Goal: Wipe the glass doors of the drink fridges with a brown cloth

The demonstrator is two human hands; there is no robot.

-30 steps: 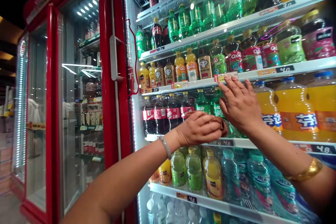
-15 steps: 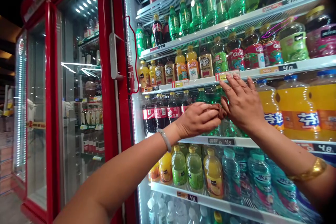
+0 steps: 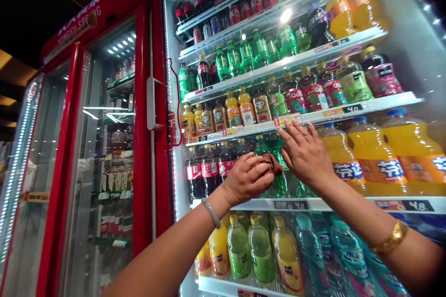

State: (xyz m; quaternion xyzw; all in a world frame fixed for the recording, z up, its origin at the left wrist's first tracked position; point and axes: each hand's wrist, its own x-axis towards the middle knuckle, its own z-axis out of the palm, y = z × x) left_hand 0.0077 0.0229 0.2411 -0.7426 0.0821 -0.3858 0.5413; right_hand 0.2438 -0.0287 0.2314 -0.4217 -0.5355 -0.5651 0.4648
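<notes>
Careful now: one loose grip and the cloth point(image 3: 276, 166) could slip down the glass point(image 3: 285, 16), or a leftover tug could bump my right hand point(image 3: 307, 155) just beside! It's bunched before the green bottles point(image 3: 281, 185), my left hand's point(image 3: 248, 178) fingers curled round it; right fingers spread, holding nothing, seemingly against glass.

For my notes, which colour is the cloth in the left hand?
Brown; the cloth in the left hand shows best in the head view.
</notes>
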